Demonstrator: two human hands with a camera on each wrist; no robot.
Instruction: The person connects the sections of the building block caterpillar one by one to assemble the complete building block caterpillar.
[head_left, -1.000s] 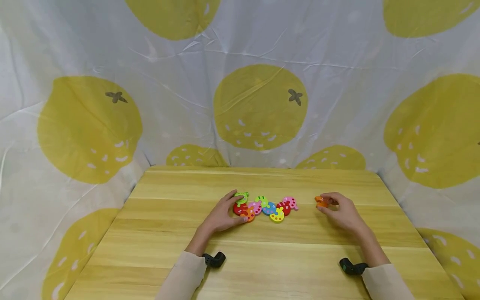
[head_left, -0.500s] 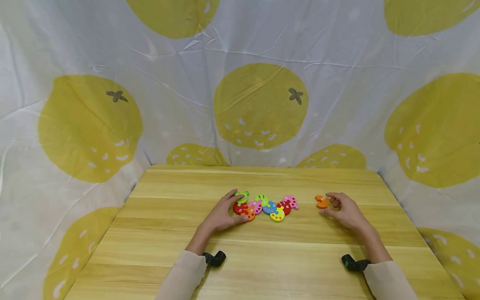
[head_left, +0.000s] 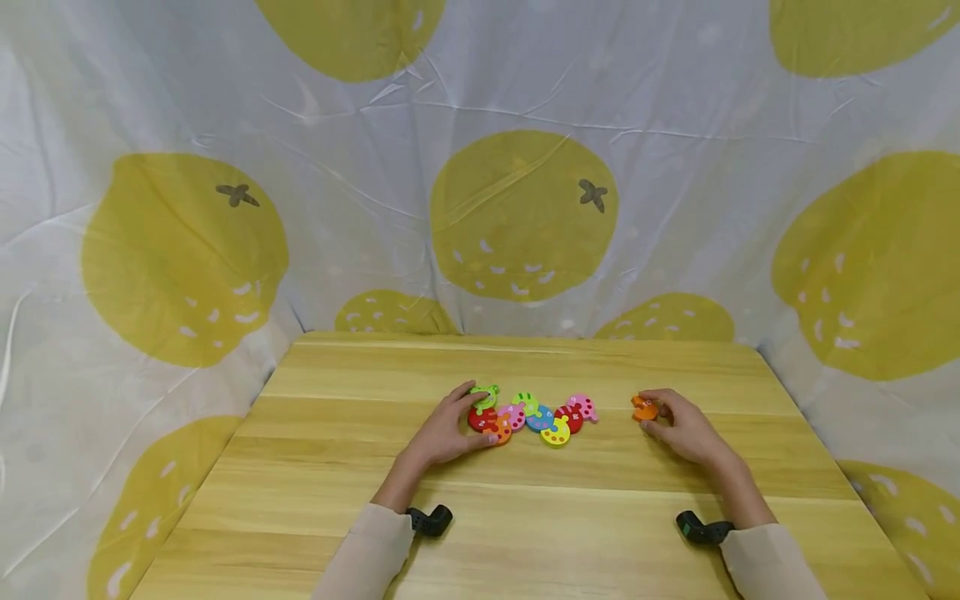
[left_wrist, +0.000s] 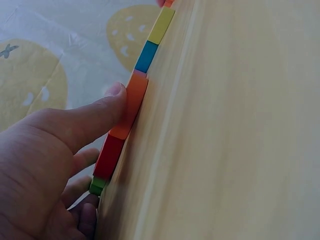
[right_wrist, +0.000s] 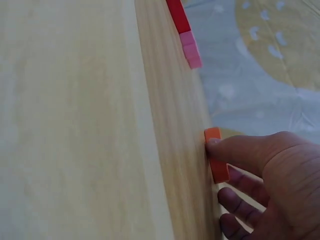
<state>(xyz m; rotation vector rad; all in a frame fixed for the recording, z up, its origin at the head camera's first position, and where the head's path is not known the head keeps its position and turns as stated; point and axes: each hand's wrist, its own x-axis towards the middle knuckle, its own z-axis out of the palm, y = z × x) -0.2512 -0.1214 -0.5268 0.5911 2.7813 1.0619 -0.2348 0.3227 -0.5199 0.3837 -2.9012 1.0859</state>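
A chain of numbered, interlocking wooden puzzle pieces [head_left: 538, 417] lies flat in the head view, with a green face piece [head_left: 491, 392] at its left end. My left hand [head_left: 442, 429] holds that end, its thumb on the orange piece [left_wrist: 133, 107] and its fingers at the green and red pieces. To the right, apart from the chain, is a loose orange puzzle piece [head_left: 642, 407]. My right hand [head_left: 690, 427] pinches it between thumb and fingers; the right wrist view shows the thumb on the piece's edge [right_wrist: 218, 170]. Its far side is hidden.
The wooden table [head_left: 555, 533] carries the pieces near its far edge. A pink piece [head_left: 581, 407] ends the chain on the right, with a gap before the loose orange one. Behind hangs a lemon-print cloth [head_left: 675, 208]. Each wrist wears a black camera [head_left: 432, 521].
My right hand lets go of the loose orange piece, showing its number 10, then takes it again from the right. The left hand and the chain stay put.
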